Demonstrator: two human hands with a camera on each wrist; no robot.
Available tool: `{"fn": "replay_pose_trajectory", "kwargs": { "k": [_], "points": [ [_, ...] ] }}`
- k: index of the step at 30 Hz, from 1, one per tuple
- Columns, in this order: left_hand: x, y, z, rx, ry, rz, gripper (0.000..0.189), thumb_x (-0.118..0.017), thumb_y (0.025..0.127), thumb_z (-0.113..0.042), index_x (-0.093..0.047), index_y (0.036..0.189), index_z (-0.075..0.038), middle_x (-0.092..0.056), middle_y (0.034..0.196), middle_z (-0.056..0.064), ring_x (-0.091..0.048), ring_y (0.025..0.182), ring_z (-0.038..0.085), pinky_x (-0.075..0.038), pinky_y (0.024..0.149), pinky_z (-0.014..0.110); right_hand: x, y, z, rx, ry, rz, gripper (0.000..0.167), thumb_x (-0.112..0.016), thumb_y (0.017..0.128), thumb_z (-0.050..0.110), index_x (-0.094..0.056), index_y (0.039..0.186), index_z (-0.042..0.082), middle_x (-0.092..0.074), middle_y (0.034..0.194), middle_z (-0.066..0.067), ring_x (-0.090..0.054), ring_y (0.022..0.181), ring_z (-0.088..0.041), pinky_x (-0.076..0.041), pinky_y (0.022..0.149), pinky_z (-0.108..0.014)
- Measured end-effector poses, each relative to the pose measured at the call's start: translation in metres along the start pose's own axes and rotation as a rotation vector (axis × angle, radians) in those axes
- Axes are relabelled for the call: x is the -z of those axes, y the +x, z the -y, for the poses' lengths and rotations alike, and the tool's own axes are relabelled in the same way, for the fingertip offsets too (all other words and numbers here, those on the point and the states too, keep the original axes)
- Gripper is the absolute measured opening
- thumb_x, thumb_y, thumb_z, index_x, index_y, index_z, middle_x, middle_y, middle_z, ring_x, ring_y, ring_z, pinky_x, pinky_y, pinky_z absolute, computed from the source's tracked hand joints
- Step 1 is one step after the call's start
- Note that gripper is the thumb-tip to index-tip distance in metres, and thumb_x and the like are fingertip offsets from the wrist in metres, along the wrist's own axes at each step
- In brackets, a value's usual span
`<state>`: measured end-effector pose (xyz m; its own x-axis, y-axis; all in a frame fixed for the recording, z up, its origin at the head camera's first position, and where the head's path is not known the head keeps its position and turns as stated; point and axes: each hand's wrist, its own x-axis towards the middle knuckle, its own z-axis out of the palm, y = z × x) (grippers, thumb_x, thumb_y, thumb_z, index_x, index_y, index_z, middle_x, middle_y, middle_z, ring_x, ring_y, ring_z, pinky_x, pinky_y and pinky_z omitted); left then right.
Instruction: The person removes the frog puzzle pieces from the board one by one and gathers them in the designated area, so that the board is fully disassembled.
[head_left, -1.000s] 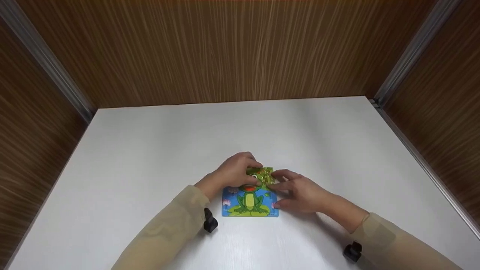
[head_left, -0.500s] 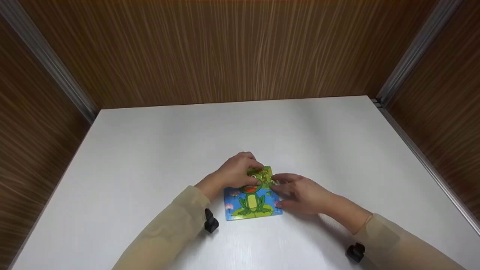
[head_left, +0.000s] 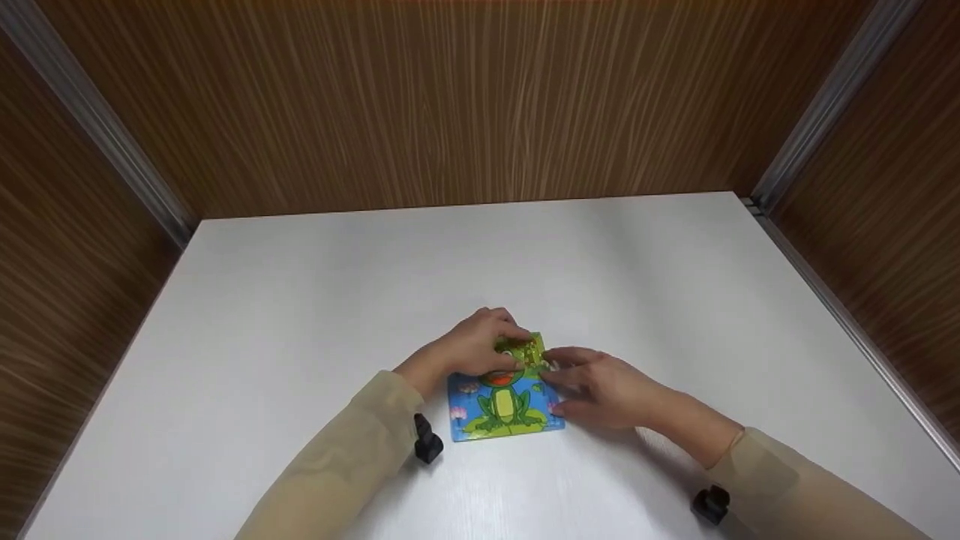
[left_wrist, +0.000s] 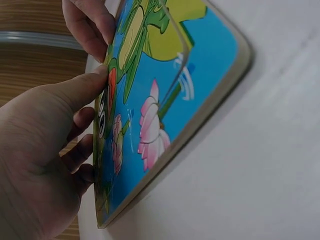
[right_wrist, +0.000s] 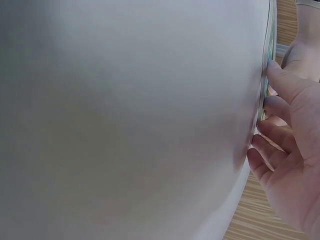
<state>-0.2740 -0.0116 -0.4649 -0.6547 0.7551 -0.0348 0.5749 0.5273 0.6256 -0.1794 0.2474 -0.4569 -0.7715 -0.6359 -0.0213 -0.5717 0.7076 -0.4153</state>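
Note:
A square wooden frog jigsaw puzzle (head_left: 504,406) lies slightly turned on the white table. It shows a green frog, blue water and pink lotus flowers. My left hand (head_left: 474,346) holds its upper part, the thumb over the frog's face and the other fingers bent at the top edge. In the left wrist view the thumb (left_wrist: 90,86) rests by the frog's red mouth, and piece seams show near a lotus. Along the puzzle's right edge my right hand (head_left: 606,388) touches with thumb and fingertips; in the right wrist view its fingers (right_wrist: 275,145) are loosely bent there. The top left corner is hidden.
The white tabletop (head_left: 360,285) is bounded by a wood-grain back panel (head_left: 465,105) and side panels with metal corner strips (head_left: 97,112). A black clip-like piece (head_left: 428,439) sits at the left sleeve and another (head_left: 710,504) at the right.
The puzzle has turned slightly counterclockwise and its lower edge has moved a little right. Most of this happened before the middle frame; since then the left hand has shifted slightly right.

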Motion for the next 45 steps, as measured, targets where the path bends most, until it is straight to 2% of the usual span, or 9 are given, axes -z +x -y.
{"fn": "replay_pose_trajectory", "kwargs": {
  "k": [7, 18, 24, 29, 35, 39, 45],
  "points": [
    [0.003, 0.001, -0.003, 0.003, -0.002, 0.014, 0.043, -0.079, 0.097, -0.025, -0.073, 0.139, -0.019, -0.065, 0.125, 0.001, -0.053, 0.116, 0.02, -0.046, 0.104, 0.037, 0.002, 0.001, 0.0, -0.01, 0.021, 0.004, 0.056, -0.079, 0.098, 0.034, -0.064, 0.147, 0.01, -0.053, 0.156, -0.012, -0.051, 0.143, -0.035, -0.048, 0.109, -0.053],
    [0.006, 0.009, -0.005, 0.047, -0.091, 0.033, 0.041, -0.085, 0.092, -0.022, -0.075, 0.131, -0.016, -0.064, 0.119, 0.001, -0.054, 0.111, 0.019, -0.047, 0.1, 0.035, 0.001, 0.001, -0.003, 0.033, 0.034, -0.037, 0.051, -0.08, 0.098, 0.03, -0.068, 0.141, 0.006, -0.057, 0.152, -0.016, -0.057, 0.136, -0.037, -0.052, 0.104, -0.053],
    [0.005, 0.01, -0.009, 0.089, -0.062, 0.062, 0.041, -0.083, 0.093, -0.021, -0.072, 0.132, -0.018, -0.063, 0.122, 0.002, -0.053, 0.116, 0.021, -0.046, 0.104, 0.038, 0.0, 0.0, -0.001, -0.006, 0.038, -0.021, 0.053, -0.081, 0.097, 0.032, -0.068, 0.143, 0.009, -0.055, 0.154, -0.013, -0.053, 0.14, -0.036, -0.048, 0.109, -0.054],
    [0.005, 0.01, -0.011, 0.115, -0.056, 0.08, 0.039, -0.082, 0.093, -0.02, -0.071, 0.131, -0.019, -0.061, 0.124, 0.003, -0.051, 0.12, 0.022, -0.045, 0.107, 0.04, 0.0, 0.0, 0.0, -0.004, 0.032, -0.016, 0.053, -0.081, 0.096, 0.032, -0.069, 0.142, 0.008, -0.055, 0.154, -0.014, -0.053, 0.141, -0.036, -0.047, 0.11, -0.054],
    [0.004, 0.009, -0.013, 0.14, -0.07, 0.073, 0.042, -0.083, 0.091, -0.02, -0.07, 0.131, -0.02, -0.059, 0.127, 0.001, -0.048, 0.122, 0.022, -0.043, 0.109, 0.042, -0.001, 0.0, 0.001, -0.008, 0.031, -0.014, 0.053, -0.082, 0.096, 0.031, -0.069, 0.142, 0.008, -0.056, 0.154, -0.013, -0.053, 0.141, -0.036, -0.047, 0.11, -0.053],
    [0.004, 0.008, -0.012, 0.128, -0.078, 0.056, 0.041, -0.083, 0.091, -0.02, -0.069, 0.129, -0.021, -0.059, 0.126, 0.0, -0.048, 0.121, 0.021, -0.043, 0.109, 0.043, -0.001, 0.001, 0.0, -0.01, 0.032, -0.013, 0.053, -0.081, 0.096, 0.032, -0.068, 0.142, 0.009, -0.056, 0.154, -0.013, -0.053, 0.141, -0.036, -0.047, 0.11, -0.053],
    [0.003, 0.007, -0.009, 0.064, -0.124, 0.021, 0.041, -0.085, 0.089, -0.014, -0.069, 0.127, -0.014, -0.064, 0.119, 0.003, -0.052, 0.115, 0.022, -0.044, 0.106, 0.041, -0.001, 0.0, -0.001, 0.02, 0.037, -0.021, 0.052, -0.079, 0.098, 0.031, -0.067, 0.143, 0.007, -0.057, 0.152, -0.014, -0.054, 0.139, -0.037, -0.049, 0.108, -0.056]
  ]
}}
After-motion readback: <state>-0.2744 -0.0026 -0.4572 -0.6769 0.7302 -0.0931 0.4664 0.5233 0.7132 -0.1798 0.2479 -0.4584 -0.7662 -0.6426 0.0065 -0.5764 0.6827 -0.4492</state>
